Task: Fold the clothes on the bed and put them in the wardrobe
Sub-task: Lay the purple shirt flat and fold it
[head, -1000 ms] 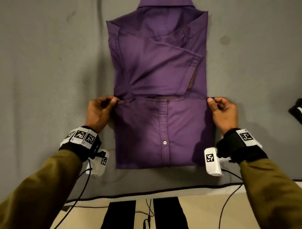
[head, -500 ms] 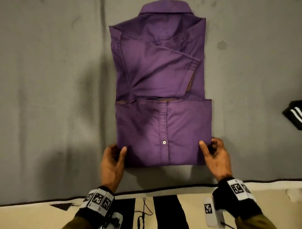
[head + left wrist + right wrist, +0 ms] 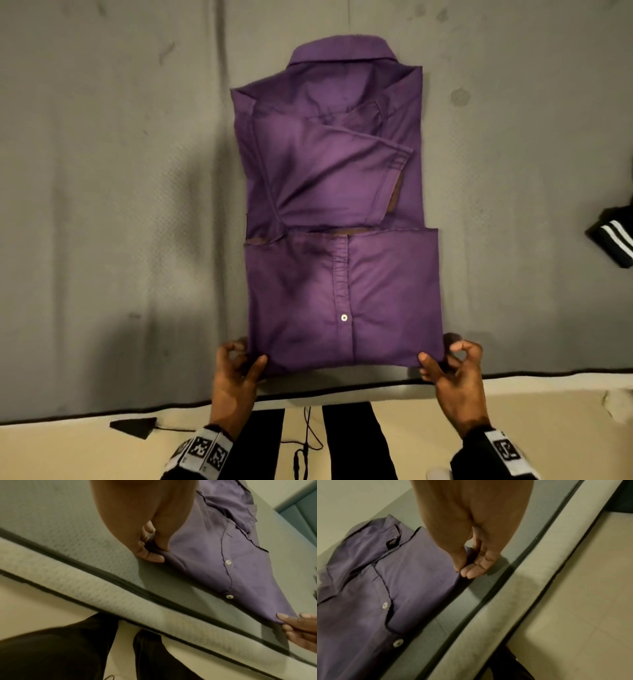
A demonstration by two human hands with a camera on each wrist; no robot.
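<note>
While on bed: shirt lies part-folded near the edge.
Left hand: pinches shirt's near left corner.
Right hand: pinches near right corner.

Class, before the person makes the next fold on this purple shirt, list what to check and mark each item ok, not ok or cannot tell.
1. Left hand pinches the purple shirt's near left corner: ok.
2. Right hand pinches the near right corner: ok.
3. Sleeves folded inside the shirt's outline: ok.
4. Collar flat at the far end: ok.
5. Black striped garment lies apart from the shirt: ok.
6. Wardrobe ready: cannot tell.
</note>
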